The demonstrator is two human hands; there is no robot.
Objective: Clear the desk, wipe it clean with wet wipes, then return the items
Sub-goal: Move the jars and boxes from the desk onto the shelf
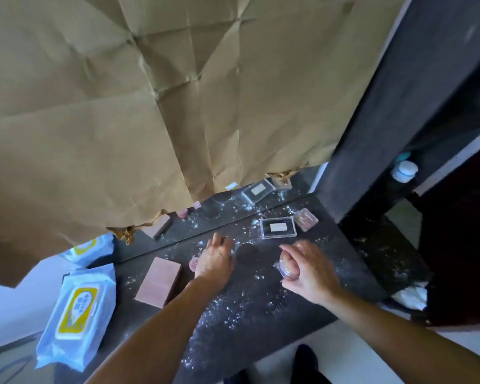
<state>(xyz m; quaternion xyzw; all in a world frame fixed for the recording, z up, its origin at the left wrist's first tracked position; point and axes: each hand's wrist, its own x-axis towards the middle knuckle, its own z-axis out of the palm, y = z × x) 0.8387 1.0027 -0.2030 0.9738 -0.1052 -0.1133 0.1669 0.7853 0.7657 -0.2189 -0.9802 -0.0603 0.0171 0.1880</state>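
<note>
Right hand (308, 273) fingers clamped on small round pink clear jar (286, 268), centre-right. Left hand (215, 259) fingers curled on dark powder-dusted worktop (261, 306), grip unclear. White-yellow wet wipes pack (78, 314) lower left.

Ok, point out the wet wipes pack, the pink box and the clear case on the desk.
wet wipes pack (76, 314), head view, yellow label.
pink box (158, 282), head view, top face.
clear case (278, 228), head view, centre label.

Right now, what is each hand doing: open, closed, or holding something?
Left hand: fingers curled down at the desk; whether it holds anything cannot be told.
Right hand: holds a small pink jar.
</note>
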